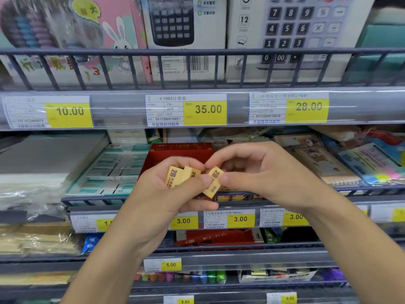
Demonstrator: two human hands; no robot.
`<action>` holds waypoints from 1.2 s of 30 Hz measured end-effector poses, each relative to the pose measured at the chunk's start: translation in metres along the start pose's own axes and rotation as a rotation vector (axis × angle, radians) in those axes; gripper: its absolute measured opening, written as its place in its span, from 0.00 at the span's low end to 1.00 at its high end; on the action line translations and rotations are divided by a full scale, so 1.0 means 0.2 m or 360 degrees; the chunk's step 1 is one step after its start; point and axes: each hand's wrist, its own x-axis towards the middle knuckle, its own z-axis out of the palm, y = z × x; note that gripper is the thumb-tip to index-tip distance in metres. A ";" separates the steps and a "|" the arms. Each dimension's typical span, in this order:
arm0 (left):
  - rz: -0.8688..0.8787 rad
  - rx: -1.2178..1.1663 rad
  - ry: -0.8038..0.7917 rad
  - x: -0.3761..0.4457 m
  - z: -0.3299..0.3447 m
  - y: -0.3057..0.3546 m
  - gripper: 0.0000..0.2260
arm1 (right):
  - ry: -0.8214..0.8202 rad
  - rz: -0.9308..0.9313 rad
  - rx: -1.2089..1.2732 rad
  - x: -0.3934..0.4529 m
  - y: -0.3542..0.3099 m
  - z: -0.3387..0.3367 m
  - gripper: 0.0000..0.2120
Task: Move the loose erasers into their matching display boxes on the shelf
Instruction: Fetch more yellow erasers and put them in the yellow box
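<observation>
My left hand (166,194) grips two tan erasers (178,175) printed "2B", held side by side in its fingers. My right hand (258,172) pinches a third tan 2B eraser (213,181) between thumb and forefinger, right beside the left hand's erasers. Both hands hover in front of an open red display box (175,153) on the middle shelf; the box's inside is mostly hidden by the hands. Left of it sits a white and teal display box of wrapped erasers (114,170).
A dark wire rail (92,199) fronts the middle shelf, with yellow price tags (240,219) below. Calculator boxes (186,36) stand on the upper shelf. Notebooks and sticky notes (359,165) lie to the right. Lower shelves hold a red carton (219,236) and coloured pens (197,277).
</observation>
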 end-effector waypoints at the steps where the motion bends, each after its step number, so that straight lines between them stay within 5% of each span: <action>1: -0.0003 0.0044 -0.0016 0.00 0.00 0.00 0.13 | 0.0034 0.0016 0.0058 0.00 0.01 0.00 0.11; 6: -0.0029 0.0148 0.0020 -0.01 0.01 0.00 0.10 | 0.0207 -0.0052 -0.0099 -0.01 0.02 0.03 0.10; 11: -0.0016 0.0030 0.0109 0.00 0.02 -0.02 0.08 | 0.0363 -0.0264 -0.1109 -0.06 0.03 0.09 0.21; 16: 0.0032 0.0094 0.0081 0.01 0.03 -0.02 0.09 | 0.0347 -0.0328 -0.1159 -0.05 0.01 0.05 0.17; 18: 0.0062 0.0154 0.0112 0.01 0.03 -0.02 0.09 | 0.0338 -0.0177 -0.1130 -0.06 -0.01 -0.04 0.10; 26: 0.0090 0.0156 0.0106 0.05 0.00 -0.04 0.05 | 0.0156 0.0710 -0.1538 0.02 0.09 -0.37 0.14; 36: 0.0102 0.0202 0.0045 0.07 -0.01 -0.06 0.09 | -0.0060 0.0761 -0.1734 0.09 0.22 -0.41 0.14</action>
